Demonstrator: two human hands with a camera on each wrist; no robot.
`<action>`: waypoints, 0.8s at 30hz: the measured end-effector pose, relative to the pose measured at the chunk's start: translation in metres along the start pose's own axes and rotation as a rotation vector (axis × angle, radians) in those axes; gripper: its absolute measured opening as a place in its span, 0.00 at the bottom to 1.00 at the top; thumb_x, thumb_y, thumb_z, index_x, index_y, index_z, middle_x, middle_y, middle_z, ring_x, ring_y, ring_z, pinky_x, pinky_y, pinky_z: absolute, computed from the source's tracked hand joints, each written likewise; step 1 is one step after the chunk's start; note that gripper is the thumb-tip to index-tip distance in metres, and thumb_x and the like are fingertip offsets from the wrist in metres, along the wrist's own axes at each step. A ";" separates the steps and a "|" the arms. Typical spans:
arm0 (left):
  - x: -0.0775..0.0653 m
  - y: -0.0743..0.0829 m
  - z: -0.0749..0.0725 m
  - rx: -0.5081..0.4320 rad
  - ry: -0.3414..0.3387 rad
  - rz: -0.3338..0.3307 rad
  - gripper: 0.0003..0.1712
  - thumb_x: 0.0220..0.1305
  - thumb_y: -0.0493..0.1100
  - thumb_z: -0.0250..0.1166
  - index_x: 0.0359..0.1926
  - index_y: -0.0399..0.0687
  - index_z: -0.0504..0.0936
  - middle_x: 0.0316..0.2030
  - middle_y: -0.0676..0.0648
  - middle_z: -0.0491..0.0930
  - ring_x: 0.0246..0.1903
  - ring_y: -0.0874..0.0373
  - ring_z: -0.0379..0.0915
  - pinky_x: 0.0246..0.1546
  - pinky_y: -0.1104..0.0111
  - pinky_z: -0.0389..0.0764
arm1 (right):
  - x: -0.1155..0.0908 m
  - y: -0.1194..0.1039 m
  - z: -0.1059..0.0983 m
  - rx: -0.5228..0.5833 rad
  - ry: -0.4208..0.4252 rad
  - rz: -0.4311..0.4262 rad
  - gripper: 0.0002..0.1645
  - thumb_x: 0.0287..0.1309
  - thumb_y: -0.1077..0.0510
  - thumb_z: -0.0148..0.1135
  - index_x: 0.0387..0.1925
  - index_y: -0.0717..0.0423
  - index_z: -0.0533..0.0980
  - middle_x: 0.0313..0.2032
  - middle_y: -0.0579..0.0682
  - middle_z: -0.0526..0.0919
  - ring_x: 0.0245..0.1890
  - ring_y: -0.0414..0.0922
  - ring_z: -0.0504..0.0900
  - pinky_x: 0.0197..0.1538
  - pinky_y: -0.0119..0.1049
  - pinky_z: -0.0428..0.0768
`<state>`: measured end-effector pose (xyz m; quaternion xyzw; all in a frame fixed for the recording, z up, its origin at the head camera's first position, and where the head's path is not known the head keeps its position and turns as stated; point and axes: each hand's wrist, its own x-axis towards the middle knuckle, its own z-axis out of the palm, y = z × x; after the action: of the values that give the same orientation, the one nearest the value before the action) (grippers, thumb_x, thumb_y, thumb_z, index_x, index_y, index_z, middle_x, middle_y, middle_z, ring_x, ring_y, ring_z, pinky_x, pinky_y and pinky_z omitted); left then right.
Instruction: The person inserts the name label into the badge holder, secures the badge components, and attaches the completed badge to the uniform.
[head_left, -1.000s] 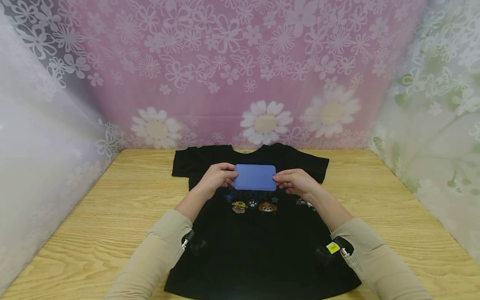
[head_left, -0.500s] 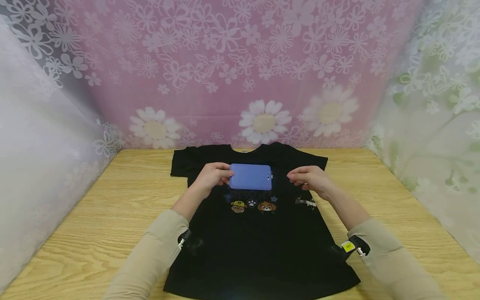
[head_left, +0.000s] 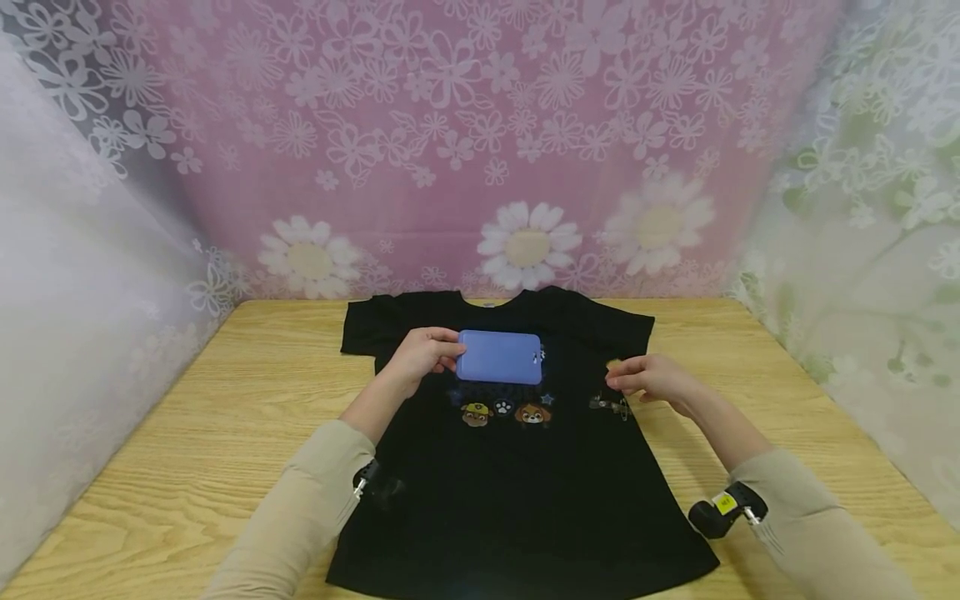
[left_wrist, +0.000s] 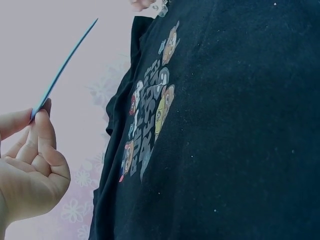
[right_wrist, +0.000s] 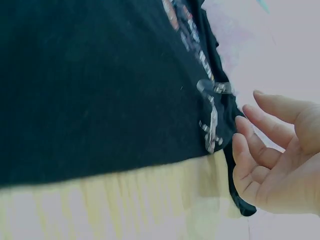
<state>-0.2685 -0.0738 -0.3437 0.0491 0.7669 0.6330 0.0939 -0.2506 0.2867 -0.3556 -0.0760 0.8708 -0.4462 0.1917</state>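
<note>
Blue, smooth and plastic-looking, the flat rounded rectangular card holder (head_left: 498, 357) is held above the black cotton-looking printed T-shirt (head_left: 517, 508), which lies spread on the pale wood-grain table (head_left: 802, 417). We note the left hand (head_left: 422, 360) clamped on the holder's left end, thumb against fingers; the slotted right end is free. The right hand (head_left: 651, 379) holds nothing: its fingers are loosely bent, thumb apart from them, just beside the small clear-and-metal strap clip (right_wrist: 212, 125) at the shirt's side edge. We judge the step in hand to be fetching this clip while the holder is kept steady; the next move calls for a thumb-and-finger pinch on the clip without dragging the fabric. Compared with one second ago, when the right hand pinches the holder's right end, we find that hand released, lower and farther right; the holder is nearly unmoved.
</note>
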 end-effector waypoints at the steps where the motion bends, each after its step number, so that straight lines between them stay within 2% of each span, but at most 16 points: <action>1: 0.000 0.000 0.000 -0.001 -0.001 -0.002 0.16 0.58 0.37 0.62 0.47 0.34 0.79 0.23 0.50 0.78 0.23 0.60 0.74 0.32 0.66 0.70 | 0.000 0.002 0.000 -0.016 -0.006 0.003 0.30 0.60 0.50 0.59 0.55 0.68 0.71 0.52 0.61 0.75 0.51 0.56 0.73 0.51 0.51 0.71; 9: -0.002 -0.001 -0.001 -0.005 0.003 -0.009 0.17 0.58 0.38 0.62 0.47 0.33 0.78 0.24 0.50 0.78 0.23 0.60 0.74 0.34 0.64 0.70 | -0.002 0.013 0.002 -0.068 -0.029 -0.002 0.25 0.58 0.53 0.62 0.51 0.67 0.74 0.48 0.57 0.78 0.47 0.50 0.76 0.47 0.46 0.74; 14: -0.003 -0.002 0.000 -0.013 0.002 0.000 0.17 0.58 0.37 0.62 0.47 0.32 0.78 0.24 0.49 0.78 0.22 0.60 0.73 0.31 0.66 0.70 | -0.001 0.020 0.005 -0.056 -0.036 -0.015 0.22 0.57 0.56 0.62 0.49 0.68 0.76 0.46 0.56 0.80 0.47 0.48 0.76 0.47 0.41 0.76; 17: -0.003 -0.003 0.000 -0.009 0.001 0.005 0.17 0.58 0.37 0.62 0.47 0.32 0.78 0.24 0.49 0.78 0.22 0.60 0.73 0.30 0.67 0.70 | 0.000 0.022 0.007 -0.072 -0.027 -0.017 0.22 0.56 0.55 0.64 0.48 0.67 0.76 0.46 0.55 0.80 0.47 0.48 0.75 0.47 0.41 0.76; 21: -0.003 -0.005 -0.001 -0.005 0.001 0.008 0.16 0.58 0.37 0.62 0.47 0.32 0.79 0.24 0.49 0.78 0.22 0.60 0.74 0.30 0.67 0.69 | 0.002 0.023 0.010 -0.081 -0.018 -0.020 0.21 0.55 0.56 0.64 0.46 0.67 0.77 0.37 0.50 0.81 0.36 0.42 0.73 0.37 0.36 0.73; 24: -0.003 -0.005 -0.001 0.002 0.001 0.013 0.16 0.58 0.37 0.62 0.47 0.33 0.79 0.24 0.49 0.78 0.22 0.60 0.74 0.30 0.67 0.69 | 0.003 0.021 0.011 -0.067 -0.013 -0.007 0.19 0.54 0.57 0.64 0.44 0.68 0.78 0.28 0.45 0.78 0.24 0.40 0.64 0.28 0.34 0.64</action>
<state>-0.2658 -0.0767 -0.3481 0.0539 0.7670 0.6331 0.0895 -0.2482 0.2899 -0.3795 -0.0885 0.8837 -0.4170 0.1933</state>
